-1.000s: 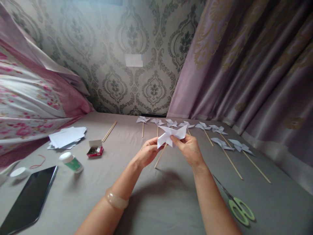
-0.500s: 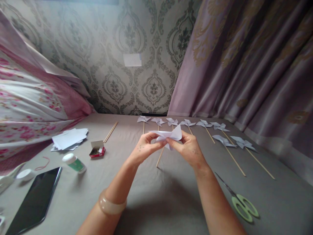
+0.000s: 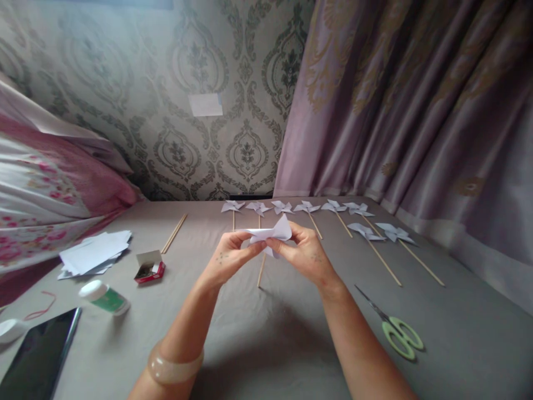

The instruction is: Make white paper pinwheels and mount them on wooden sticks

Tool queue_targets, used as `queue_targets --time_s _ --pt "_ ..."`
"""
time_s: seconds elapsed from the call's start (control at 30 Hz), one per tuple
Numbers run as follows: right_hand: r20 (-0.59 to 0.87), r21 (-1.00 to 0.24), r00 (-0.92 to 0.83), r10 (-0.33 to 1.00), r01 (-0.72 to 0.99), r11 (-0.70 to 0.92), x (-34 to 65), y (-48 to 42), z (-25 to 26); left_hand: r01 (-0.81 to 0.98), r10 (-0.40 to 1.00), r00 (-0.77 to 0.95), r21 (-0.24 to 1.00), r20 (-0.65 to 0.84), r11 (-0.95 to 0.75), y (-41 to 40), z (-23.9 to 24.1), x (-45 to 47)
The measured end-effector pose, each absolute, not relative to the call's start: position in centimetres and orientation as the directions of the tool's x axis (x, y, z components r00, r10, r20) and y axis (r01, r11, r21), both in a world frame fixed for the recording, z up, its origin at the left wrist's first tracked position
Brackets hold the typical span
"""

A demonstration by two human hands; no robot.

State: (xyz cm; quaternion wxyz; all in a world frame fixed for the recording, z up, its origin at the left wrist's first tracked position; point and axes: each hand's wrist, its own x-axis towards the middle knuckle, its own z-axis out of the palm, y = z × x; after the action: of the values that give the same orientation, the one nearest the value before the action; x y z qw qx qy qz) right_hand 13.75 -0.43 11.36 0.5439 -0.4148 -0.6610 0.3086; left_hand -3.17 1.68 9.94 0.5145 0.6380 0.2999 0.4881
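Observation:
Between my two hands is a white paper pinwheel (image 3: 271, 233), held up above the table in front of me. My left hand (image 3: 233, 256) pinches its left side, thumb in front and fingers behind the paper. From the right, my right hand (image 3: 306, 253) grips the pinwheel near its middle, with both thumbs close together. A thin wooden stick (image 3: 261, 271) slants down below the paper, its lower end near the tabletop. The join between stick and paper is hidden by the hands and folds.
Several pinwheels on sticks (image 3: 308, 207) lie along the back and right. Green-handled scissors (image 3: 402, 336) lie right. On the left are loose sticks (image 3: 174, 233), paper sheets (image 3: 95, 251), a small red box (image 3: 150, 272), a white-capped bottle (image 3: 105, 297) and a black phone (image 3: 41, 355).
The view has turned slightly, so most things sit further left in it. Both hands still hold the pinwheel in nearly the same grip.

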Motion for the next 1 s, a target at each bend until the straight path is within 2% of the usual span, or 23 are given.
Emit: queue_targets --time_s 0.3,0.5,0.7,0.87,1.0 --pt "0.539 -0.804 -0.069 0.839 0.254 0.537 13.2 -0.8 11.7 -0.107 0.889 0.35 0.955 0.296 -0.276 1.9 9.8 -3.8" --pt "0.556 -0.776 -0.104 0.825 0.291 0.56 13.0 -1.1 11.9 -0.036 0.839 0.382 0.913 0.388 -0.406 1.9 10.1 -4.6" --pt "0.603 -0.695 -0.153 0.783 0.38 0.61 13.3 -1.5 12.4 -0.021 0.788 0.414 0.87 0.456 -0.492 1.4 11.0 -4.2" --pt "0.572 -0.696 -0.182 0.8 0.408 0.59 13.7 -1.9 12.7 -0.069 0.768 0.4 0.852 0.5 -0.519 1.3 10.8 -3.7" --pt "0.534 -0.746 -0.154 0.831 0.376 0.549 14.1 -1.5 12.3 -0.055 0.823 0.352 0.888 0.446 -0.457 1.4 10.2 -3.1"
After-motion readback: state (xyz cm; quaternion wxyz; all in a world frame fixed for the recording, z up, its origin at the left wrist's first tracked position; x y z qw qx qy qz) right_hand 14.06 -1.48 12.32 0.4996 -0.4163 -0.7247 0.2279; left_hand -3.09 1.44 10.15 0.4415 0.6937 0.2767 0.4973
